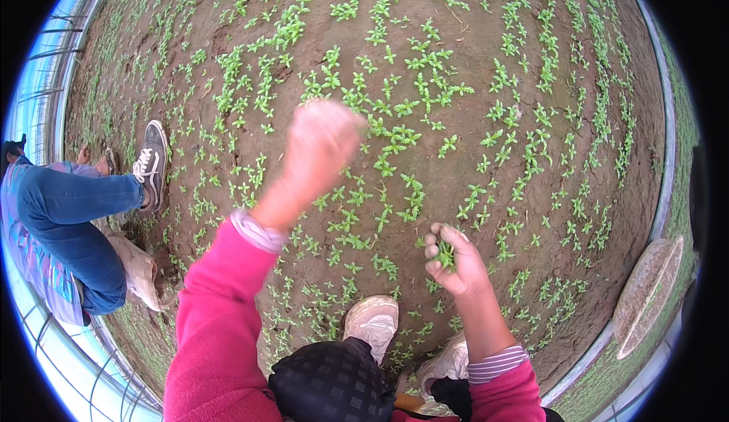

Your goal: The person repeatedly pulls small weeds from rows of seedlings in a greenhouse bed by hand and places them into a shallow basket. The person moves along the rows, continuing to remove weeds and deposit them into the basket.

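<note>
Rows of small green seedlings [393,137] grow in brown soil [455,177] before me. My left hand [324,143] is blurred over the seedlings near the middle, its fingers curled; whether it grips anything is not clear. Lower and to the right, my right hand [455,260] is closed around a small bunch of green seedlings [444,256], with leaves showing between thumb and fingers. Both arms wear pink sleeves.
My pale, soil-stained shoes [373,322] stand among seedlings at the bottom. Another person in blue jeans [80,194] crouches at the left, a dark sneaker [152,163] on the soil. A pale border strip [667,154] and a round, soil-coloured object [646,294] lie at the right.
</note>
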Motion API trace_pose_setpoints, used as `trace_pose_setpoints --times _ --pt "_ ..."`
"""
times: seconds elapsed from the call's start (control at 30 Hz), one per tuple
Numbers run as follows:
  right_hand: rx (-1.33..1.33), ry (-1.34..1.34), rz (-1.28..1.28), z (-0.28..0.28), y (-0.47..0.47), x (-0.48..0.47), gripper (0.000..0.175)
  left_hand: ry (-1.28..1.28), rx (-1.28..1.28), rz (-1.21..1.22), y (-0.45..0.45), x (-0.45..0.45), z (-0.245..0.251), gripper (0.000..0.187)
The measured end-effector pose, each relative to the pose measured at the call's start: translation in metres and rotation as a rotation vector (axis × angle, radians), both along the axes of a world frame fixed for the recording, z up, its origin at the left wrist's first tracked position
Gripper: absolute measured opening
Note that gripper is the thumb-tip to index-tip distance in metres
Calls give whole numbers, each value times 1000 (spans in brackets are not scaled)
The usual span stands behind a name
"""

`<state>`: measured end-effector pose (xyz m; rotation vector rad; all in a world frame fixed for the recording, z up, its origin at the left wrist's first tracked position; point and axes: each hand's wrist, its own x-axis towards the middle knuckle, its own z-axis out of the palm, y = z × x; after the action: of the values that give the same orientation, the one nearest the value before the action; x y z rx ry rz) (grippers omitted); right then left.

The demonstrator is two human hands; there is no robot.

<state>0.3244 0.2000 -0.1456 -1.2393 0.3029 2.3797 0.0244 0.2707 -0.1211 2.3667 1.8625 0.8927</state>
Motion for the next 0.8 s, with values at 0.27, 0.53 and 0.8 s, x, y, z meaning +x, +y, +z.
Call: trace_pose_setpoints --times 0.27,0.53,0.8 --pt "-27 -24 2 2 -12 -47 26 -88 -286 -179 -105 91 10 19" --pt "24 -4 -112 4 -18 -46 23 -304 -385 -309 -119 103 32 41" --pt "-11 350 -131 1 2 -4 16 -252 -195 319 -41 19 11 30"
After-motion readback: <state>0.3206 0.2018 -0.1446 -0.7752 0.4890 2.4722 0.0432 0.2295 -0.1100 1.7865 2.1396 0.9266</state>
